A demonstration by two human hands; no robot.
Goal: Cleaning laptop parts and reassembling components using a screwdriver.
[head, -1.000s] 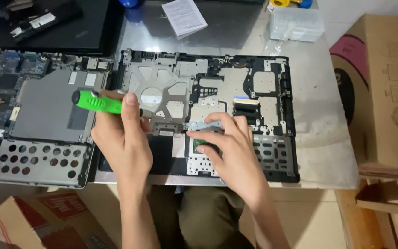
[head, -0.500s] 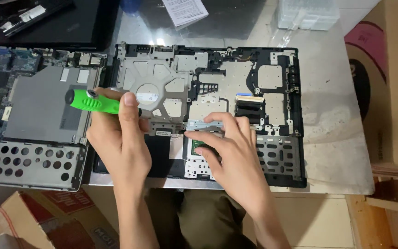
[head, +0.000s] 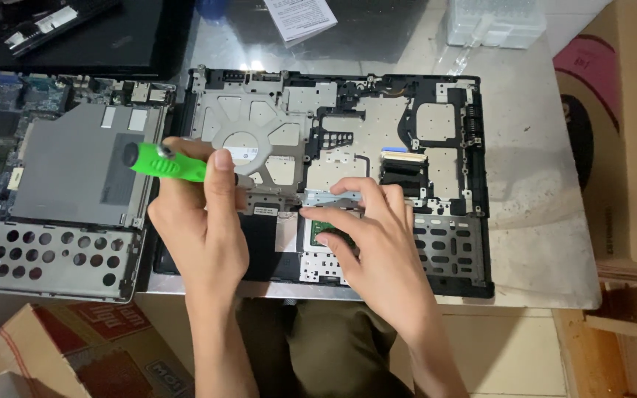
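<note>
A stripped black laptop base with bare metal plates lies on the table before me. My left hand grips a green-handled screwdriver, its handle pointing left and its tip hidden by my fingers over the chassis. My right hand rests fingers-down on the lower middle of the chassis, pressing a small silver plate and a green circuit piece.
A second dismantled laptop frame with a grey drive and a perforated metal plate sits at the left. Cardboard boxes stand at the right and lower left. A folded paper leaflet and a clear plastic box lie at the back.
The view has shifted slightly; both hands stay on the same spots of the chassis, the screwdriver handle still pointing left.
</note>
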